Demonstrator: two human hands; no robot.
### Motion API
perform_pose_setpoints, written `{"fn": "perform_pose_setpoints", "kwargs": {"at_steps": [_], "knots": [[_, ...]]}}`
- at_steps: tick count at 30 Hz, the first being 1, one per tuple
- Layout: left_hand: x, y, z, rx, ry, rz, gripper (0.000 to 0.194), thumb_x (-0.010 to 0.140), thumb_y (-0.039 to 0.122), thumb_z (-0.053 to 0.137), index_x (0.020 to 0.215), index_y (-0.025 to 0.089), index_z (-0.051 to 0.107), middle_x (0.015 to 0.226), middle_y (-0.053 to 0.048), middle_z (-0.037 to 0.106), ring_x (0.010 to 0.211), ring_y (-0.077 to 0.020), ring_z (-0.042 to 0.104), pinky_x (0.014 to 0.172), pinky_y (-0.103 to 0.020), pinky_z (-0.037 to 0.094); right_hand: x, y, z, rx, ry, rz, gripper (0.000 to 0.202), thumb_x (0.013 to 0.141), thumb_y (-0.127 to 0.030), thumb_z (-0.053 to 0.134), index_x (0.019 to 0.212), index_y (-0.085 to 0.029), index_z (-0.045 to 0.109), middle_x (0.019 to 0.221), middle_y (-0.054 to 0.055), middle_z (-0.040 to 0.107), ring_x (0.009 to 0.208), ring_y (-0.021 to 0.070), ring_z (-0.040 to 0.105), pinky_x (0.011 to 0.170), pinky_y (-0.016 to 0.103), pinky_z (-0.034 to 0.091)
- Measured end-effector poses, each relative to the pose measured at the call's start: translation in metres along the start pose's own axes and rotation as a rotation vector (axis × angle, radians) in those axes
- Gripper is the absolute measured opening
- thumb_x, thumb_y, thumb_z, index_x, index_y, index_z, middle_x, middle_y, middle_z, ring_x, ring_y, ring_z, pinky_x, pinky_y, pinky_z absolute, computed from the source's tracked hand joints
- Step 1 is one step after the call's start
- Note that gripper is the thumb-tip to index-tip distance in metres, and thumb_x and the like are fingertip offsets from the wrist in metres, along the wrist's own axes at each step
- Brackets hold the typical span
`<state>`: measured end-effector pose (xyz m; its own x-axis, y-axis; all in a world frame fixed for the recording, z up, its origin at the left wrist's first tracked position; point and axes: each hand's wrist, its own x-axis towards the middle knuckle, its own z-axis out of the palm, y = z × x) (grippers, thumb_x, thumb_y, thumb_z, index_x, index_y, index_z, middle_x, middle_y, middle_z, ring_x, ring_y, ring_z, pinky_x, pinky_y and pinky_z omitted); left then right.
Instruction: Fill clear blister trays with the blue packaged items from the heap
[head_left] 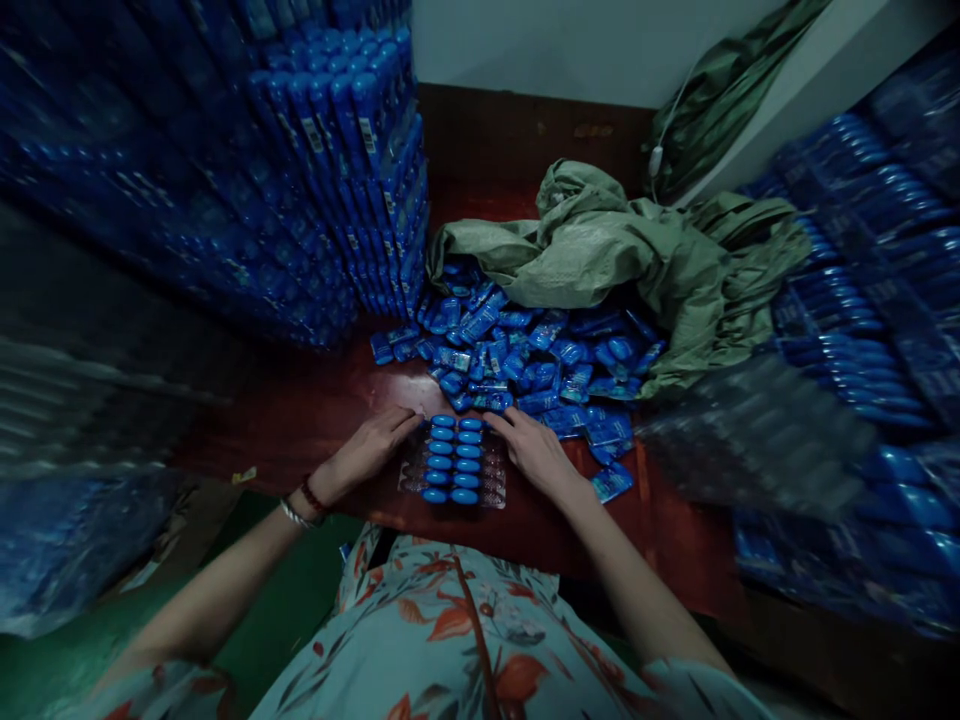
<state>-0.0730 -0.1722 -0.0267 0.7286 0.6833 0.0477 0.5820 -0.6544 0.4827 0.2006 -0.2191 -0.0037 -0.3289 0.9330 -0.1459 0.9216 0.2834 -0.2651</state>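
Observation:
A clear plastic tray (493, 480) lies near the front edge of the red table, with blue oval pieces (466, 466) in two columns on it. My left hand (373, 445) is at the tray's upper left corner, its fingers closed together by the top left piece; what they hold, if anything, is too small to make out. At the upper right corner my right hand (534, 450) has its fingertips by the top right piece, fingers bent and close together. Just beyond the tray spreads a heap of loose blue packets (517, 350).
Tall stacks of blue packs (352, 130) rise at the left, and more blue packs (840, 330) are piled at the right. A green sack (592, 250) lies over the heap's back. Clear empty trays (757, 440) stand at the right, and grey trays (90, 350) at the left.

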Motion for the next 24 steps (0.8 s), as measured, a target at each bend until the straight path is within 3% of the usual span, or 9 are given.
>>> {"fn": "perform_pose_setpoints", "kwargs": {"at_steps": [6,11,14,17,20,22,24], "knots": [[0.011,0.007,-0.005,0.049,-0.127,0.088,0.034,0.088,0.008,0.043,0.119,0.018,0.050,0.104,-0.009,0.059,0.099,-0.0202,0.056,0.093,-0.037,0.046,-0.002,-0.003,0.006,-0.007,0.022,-0.022,0.058,0.084,-0.004,0.038,0.136,-0.029,0.041,0.101,0.007,0.057,0.092,0.0187,0.055,0.076,0.028,0.044],[0.015,-0.003,-0.008,-0.040,-0.100,-0.010,0.030,0.088,0.013,0.046,0.115,0.020,0.055,0.107,-0.009,0.059,0.098,-0.0198,0.057,0.090,-0.035,0.047,-0.008,-0.003,0.013,0.005,0.068,-0.015,0.047,0.090,-0.014,0.040,0.134,-0.030,0.044,0.101,0.006,0.059,0.089,0.0180,0.058,0.075,0.028,0.045],[0.021,-0.010,-0.022,-0.154,-0.099,-0.005,0.036,0.084,0.023,0.056,0.120,0.022,0.055,0.119,-0.009,0.057,0.110,-0.0228,0.054,0.096,-0.037,0.044,-0.011,0.005,0.014,0.103,0.240,0.057,0.037,0.094,-0.024,0.036,0.129,-0.027,0.051,0.103,0.006,0.062,0.092,0.0176,0.059,0.076,0.027,0.046],[0.039,-0.010,-0.034,-0.290,0.019,-0.046,0.033,0.086,0.037,0.052,0.115,0.023,0.059,0.122,-0.008,0.058,0.114,-0.0232,0.052,0.098,-0.036,0.041,-0.004,0.012,0.009,0.185,0.414,0.260,0.036,0.096,-0.032,0.032,0.114,-0.021,0.061,0.102,0.008,0.065,0.093,0.0186,0.061,0.077,0.028,0.046],[0.070,-0.006,-0.026,-0.312,0.109,-0.225,0.035,0.090,0.043,0.042,0.106,0.018,0.061,0.099,-0.007,0.066,0.090,-0.0211,0.062,0.081,-0.031,0.048,0.016,0.011,0.003,0.061,0.324,0.469,0.039,0.093,-0.046,0.038,0.099,-0.017,0.065,0.092,0.012,0.066,0.084,0.0225,0.063,0.067,0.030,0.045],[0.092,-0.004,-0.012,-0.202,0.046,-0.314,0.036,0.085,0.044,0.052,0.106,0.016,0.059,0.084,-0.007,0.066,0.077,-0.0223,0.063,0.071,-0.030,0.048,0.031,0.006,0.002,-0.035,0.213,0.521,0.039,0.089,-0.050,0.045,0.097,-0.016,0.063,0.089,0.014,0.066,0.080,0.0234,0.063,0.063,0.029,0.043],[0.109,-0.002,0.002,-0.089,-0.016,-0.336,0.043,0.076,0.037,0.066,0.110,0.013,0.056,0.081,-0.008,0.066,0.076,-0.0253,0.063,0.069,-0.031,0.047,0.044,0.004,0.003,-0.058,0.145,0.488,0.036,0.086,-0.050,0.052,0.098,-0.018,0.061,0.090,0.012,0.065,0.080,0.0222,0.063,0.061,0.027,0.041]]}}
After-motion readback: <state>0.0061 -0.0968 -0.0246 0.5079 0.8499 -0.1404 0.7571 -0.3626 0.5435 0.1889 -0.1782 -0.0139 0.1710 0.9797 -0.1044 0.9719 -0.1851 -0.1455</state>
